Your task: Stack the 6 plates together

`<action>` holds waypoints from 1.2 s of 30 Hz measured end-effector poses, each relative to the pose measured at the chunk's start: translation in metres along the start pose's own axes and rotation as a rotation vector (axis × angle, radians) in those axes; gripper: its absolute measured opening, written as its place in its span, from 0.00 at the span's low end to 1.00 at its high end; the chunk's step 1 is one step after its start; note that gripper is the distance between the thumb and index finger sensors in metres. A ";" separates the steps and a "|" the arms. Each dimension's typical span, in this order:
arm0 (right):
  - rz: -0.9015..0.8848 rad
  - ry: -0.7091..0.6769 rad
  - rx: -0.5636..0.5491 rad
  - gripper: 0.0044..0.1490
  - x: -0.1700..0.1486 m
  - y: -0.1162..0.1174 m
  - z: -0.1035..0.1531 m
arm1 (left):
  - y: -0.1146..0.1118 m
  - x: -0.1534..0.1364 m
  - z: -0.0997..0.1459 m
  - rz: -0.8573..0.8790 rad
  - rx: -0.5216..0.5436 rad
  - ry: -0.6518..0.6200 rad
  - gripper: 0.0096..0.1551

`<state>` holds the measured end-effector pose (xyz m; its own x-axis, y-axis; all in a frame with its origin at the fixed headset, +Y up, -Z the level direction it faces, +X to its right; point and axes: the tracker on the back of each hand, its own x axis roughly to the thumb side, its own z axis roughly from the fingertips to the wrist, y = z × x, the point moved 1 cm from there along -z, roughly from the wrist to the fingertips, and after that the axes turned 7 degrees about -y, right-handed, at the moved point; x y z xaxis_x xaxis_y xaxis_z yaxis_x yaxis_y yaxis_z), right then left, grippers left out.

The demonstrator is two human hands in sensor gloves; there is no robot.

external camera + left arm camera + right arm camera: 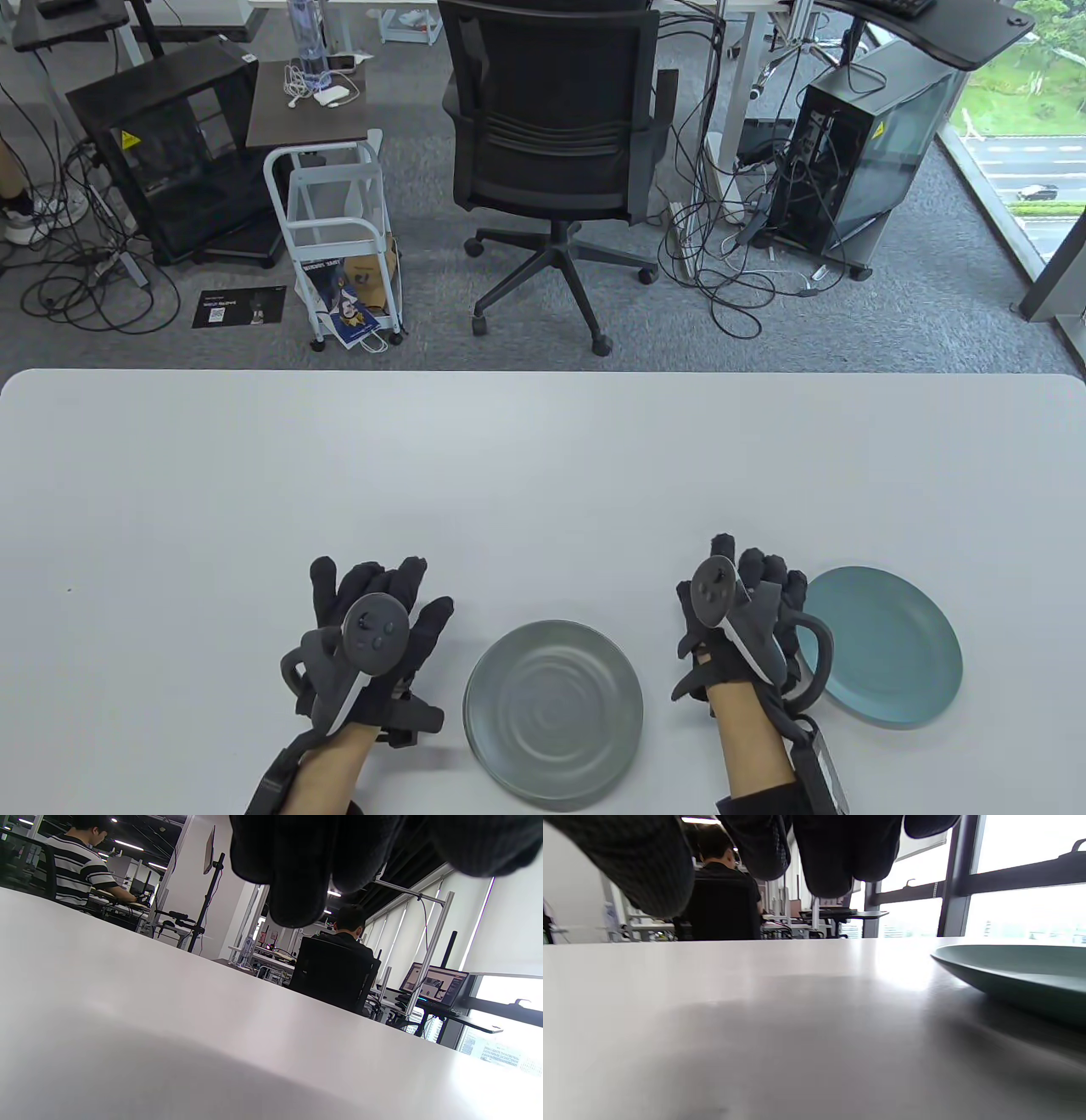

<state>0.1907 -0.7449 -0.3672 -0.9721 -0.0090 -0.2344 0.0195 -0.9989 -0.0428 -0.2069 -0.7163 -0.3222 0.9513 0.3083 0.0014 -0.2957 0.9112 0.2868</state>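
A grey plate stack [553, 711] with ringed glaze lies on the white table [543, 475] near the front edge, between my hands. A teal plate [891, 645] lies to its right; it also shows in the right wrist view [1018, 976]. My left hand [373, 607] is just left of the grey stack, fingers spread and holding nothing. My right hand [747, 586] is just left of the teal plate, over its near rim, fingers loosely curled and holding nothing. Gloved fingers [297, 870] hang above bare table in the left wrist view.
A black office chair [556, 144] stands beyond the table's far edge, with a white cart [339, 229] and computer cases on the floor. The far half of the table shows only bare white surface.
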 end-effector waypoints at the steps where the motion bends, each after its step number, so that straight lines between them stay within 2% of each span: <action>1: 0.024 0.022 0.008 0.53 -0.001 0.000 0.000 | 0.000 0.000 0.000 -0.008 0.001 0.002 0.41; 7: 0.109 0.150 0.088 0.55 -0.011 0.004 -0.004 | -0.004 0.002 0.001 -0.063 -0.010 0.004 0.43; 11: 0.096 0.194 0.109 0.54 -0.022 0.001 -0.004 | -0.005 0.002 0.001 -0.069 -0.019 0.006 0.43; 15: 0.066 0.228 0.154 0.52 -0.034 0.008 -0.009 | -0.005 0.003 0.001 -0.070 -0.022 -0.002 0.42; 23: 0.001 0.283 0.156 0.51 -0.056 0.010 -0.016 | -0.004 0.004 0.001 -0.073 -0.021 -0.004 0.42; 29: -0.044 0.337 0.201 0.51 -0.073 0.020 -0.018 | -0.005 0.004 0.001 -0.081 -0.022 -0.007 0.41; 36: -0.058 0.367 0.183 0.45 -0.085 0.024 -0.018 | -0.004 0.005 0.001 -0.087 -0.030 -0.003 0.41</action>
<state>0.2778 -0.7669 -0.3660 -0.8220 0.0316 -0.5686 -0.1071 -0.9892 0.0999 -0.2010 -0.7193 -0.3220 0.9737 0.2271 -0.0194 -0.2146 0.9421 0.2575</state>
